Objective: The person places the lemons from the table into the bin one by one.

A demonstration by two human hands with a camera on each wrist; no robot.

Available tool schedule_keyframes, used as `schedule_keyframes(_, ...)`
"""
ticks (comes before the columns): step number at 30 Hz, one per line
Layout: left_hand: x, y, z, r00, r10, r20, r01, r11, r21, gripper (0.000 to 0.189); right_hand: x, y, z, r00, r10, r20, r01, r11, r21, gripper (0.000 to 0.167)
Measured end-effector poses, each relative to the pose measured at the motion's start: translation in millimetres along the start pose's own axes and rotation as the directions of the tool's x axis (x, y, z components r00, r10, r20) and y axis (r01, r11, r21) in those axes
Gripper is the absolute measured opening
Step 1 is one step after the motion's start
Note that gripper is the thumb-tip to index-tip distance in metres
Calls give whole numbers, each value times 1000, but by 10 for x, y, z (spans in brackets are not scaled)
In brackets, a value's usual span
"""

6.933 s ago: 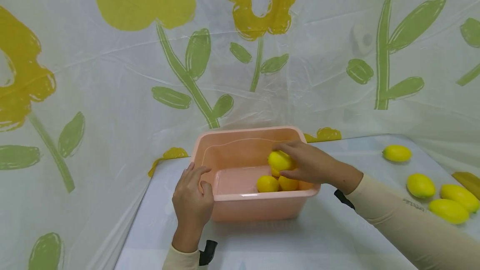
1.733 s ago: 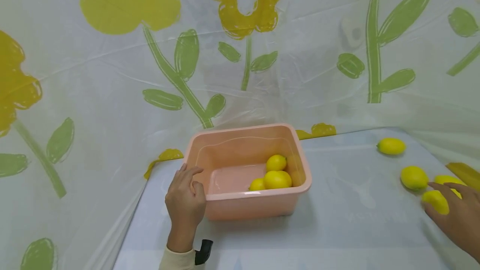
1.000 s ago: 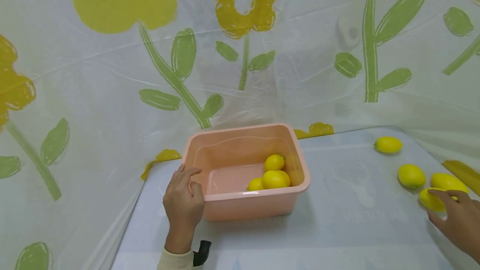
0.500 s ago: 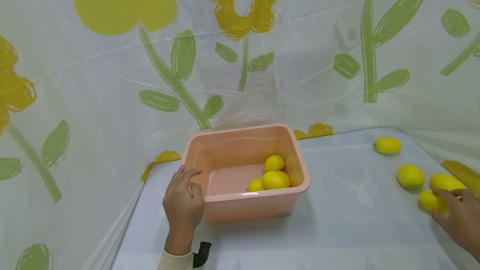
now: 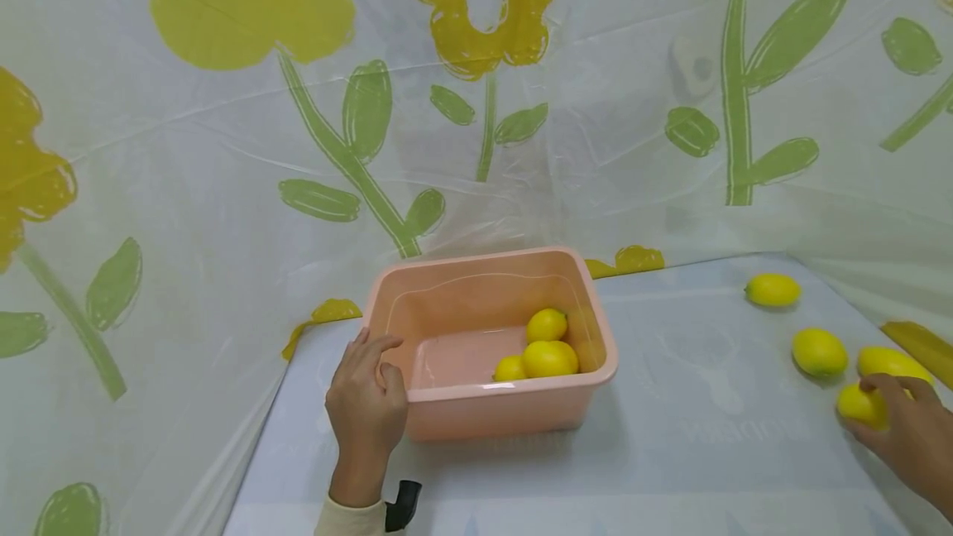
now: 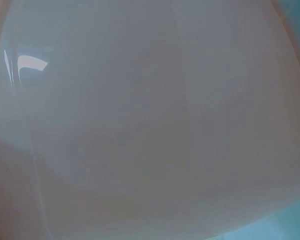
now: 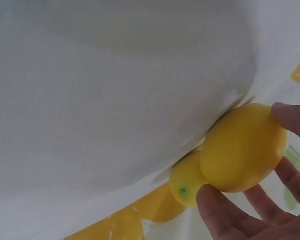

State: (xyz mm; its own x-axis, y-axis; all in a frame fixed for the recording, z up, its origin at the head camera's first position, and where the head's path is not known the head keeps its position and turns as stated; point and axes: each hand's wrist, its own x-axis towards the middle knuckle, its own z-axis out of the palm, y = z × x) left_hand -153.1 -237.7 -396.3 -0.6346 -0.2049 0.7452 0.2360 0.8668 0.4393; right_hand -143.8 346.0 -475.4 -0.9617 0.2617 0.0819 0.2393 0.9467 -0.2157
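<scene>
My left hand (image 5: 366, 404) holds the near left corner of a pink plastic basin (image 5: 491, 416), its fingers at the rim. In the left wrist view, the basin's wall (image 6: 150, 110) fills nearly everything. Three yellow lemons (image 5: 549, 359) show inside, gathered at the right end. Far to the right, my right hand (image 5: 912, 437) grips a lemon (image 7: 242, 150) at the table, thumb and fingertips on opposite sides of it. Part of that lemon is hidden by the hand in the head view. Close behind it lies another lemon (image 5: 896, 362).
Two more lemons, one nearer (image 5: 819, 352) and one farther back (image 5: 773, 290), lie on the right of the white-covered table (image 5: 700, 470). A flower-printed sheet (image 5: 596, 147) hangs behind the table. A black strap (image 5: 404, 505) is at my left wrist.
My right hand has released a lemon in the basin and moved right to the table lemons. Its fingers have closed around the nearest one. My left hand has stayed at the basin's corner.
</scene>
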Motion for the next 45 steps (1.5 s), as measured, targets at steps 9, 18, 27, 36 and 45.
schedule_keyframes(9,-9,5,-11,1000,-7,3,7,1000,9,29,6,-35,-49,997,-70,17,69,997,37,59)
schedule_keyframes(18,-14,6,-14,1000,-12,1,12,1000,3,29,42,-68,-16,990,-111,88,107,993,39,71)
schedule_keyframes(27,-21,-6,-11,1000,-14,0,14,1000,0,29,97,-62,-34,976,-112,189,107,994,34,78)
schedule_keyframes(36,-12,-4,-8,1000,-8,-2,8,1000,4,29,75,-387,-271,956,-274,109,269,962,53,78)
schedule_keyframes(45,-3,3,-2,1000,-6,2,6,1000,5,29,-102,-977,-535,918,-397,-21,398,916,55,69)
